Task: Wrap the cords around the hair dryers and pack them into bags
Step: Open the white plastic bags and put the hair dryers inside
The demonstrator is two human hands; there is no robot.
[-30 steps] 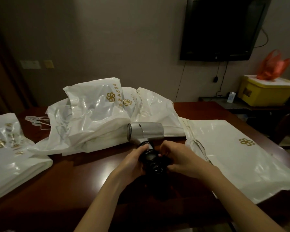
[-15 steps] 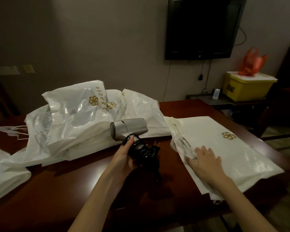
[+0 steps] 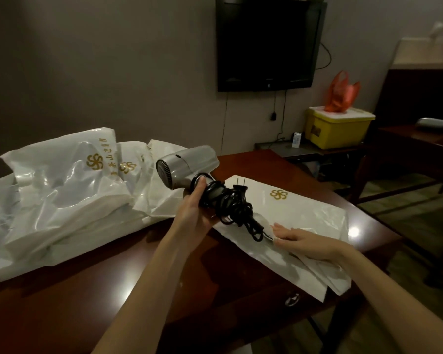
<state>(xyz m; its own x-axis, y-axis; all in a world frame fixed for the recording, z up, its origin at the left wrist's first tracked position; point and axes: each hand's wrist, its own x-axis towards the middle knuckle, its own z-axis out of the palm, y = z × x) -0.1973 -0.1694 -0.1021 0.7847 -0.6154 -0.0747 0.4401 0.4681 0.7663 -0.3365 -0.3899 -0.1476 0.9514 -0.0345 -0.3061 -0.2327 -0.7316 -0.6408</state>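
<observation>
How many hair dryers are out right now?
1: a silver hair dryer with its black cord wrapped round the handle, held in the left hand above the table. Others may be hidden inside the white bags.

Cord-wrapped hair dryer (image 3: 187, 164) in left hand (image 3: 193, 213); right hand (image 3: 299, 241) flat on white bag (image 3: 304, 213).

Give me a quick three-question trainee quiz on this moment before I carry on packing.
1. True or false: the cord is wound around the hair dryer handle.
2. Which hand holds the hair dryer? A) left hand B) right hand
3. Fill in: the right hand's fingers touch the near edge of the flat white ___.

Key: 1 true; 2 A; 3 bag.
</observation>
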